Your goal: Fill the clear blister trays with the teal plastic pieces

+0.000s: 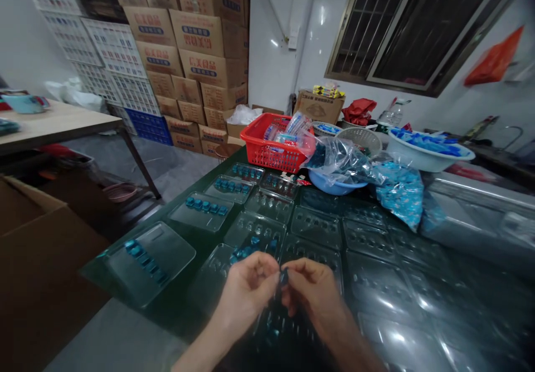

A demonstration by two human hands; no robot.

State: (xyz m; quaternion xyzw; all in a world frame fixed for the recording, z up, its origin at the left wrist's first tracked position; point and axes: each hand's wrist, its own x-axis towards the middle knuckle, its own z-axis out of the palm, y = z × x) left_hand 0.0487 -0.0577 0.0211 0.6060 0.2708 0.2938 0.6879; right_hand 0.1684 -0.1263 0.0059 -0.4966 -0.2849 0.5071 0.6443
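Left fingers [267,289] and right fingers [299,283] — both pinched nearly together — grasp a small dark-blue piece [285,276] between them.

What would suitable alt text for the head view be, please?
A left hand and right hand pinch a small dark piece over a green table. Clear trays lie there, some holding blue pieces, with a red basket beyond.

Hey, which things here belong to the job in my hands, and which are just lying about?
Seemingly part of the job:
- small dark piece at the fingertips of your left hand and right hand
- loose blue pieces
- clear trays, some bearing rows of blue pieces

Probably just lying about:
- stacked cartons
- blue crate
- clear bottle
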